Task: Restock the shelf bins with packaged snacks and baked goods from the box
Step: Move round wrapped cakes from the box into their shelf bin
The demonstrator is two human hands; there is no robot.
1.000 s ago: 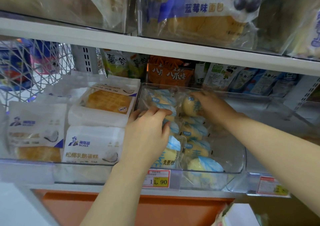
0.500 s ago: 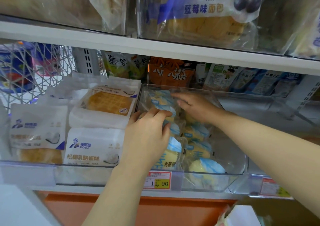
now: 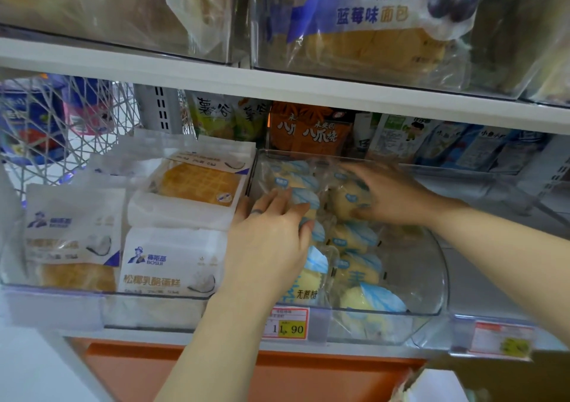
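Both hands are reaching into the clear bin (image 3: 431, 293) on the middle shelf, where the buns (image 3: 357, 265) are lying in two rows, each in its own see-through wrapper with blue print. The left hand (image 3: 271, 247) is lying flat on the left row, its fingers mostly straight and gripping nothing. I think it is pressing those buns down so they are not sliding about. The right hand (image 3: 394, 194) is curling its fingers and thumb round one bun (image 3: 345, 202) near the back of the right row. It looks like it is fitting that bun into line, though the hand is a bit blurry. The wrappers are looking soft and slippery, so I guess a light squeeze is all it is needing. The right side of the bin is showing a bare bit, so more may be going in there. Just beside the bin on the left, white cake packs (image 3: 172, 262) are sitting in their own bin, close to the left wrist. The board above (image 3: 185, 71) is hanging low, with a big bread bag (image 3: 370, 40) on it, so the hands are having to go in from the front, not from on top. Snack bags (image 3: 311, 133) are standing right behind the bin, so nothing can be pushed further back. A price tag (image 3: 288, 324) is sticking to the front edge. A wire basket (image 3: 46, 130) is hanging far off to the left. Something brown and white is peeking in at the bottom right; it may be the box, but I cannot tell.
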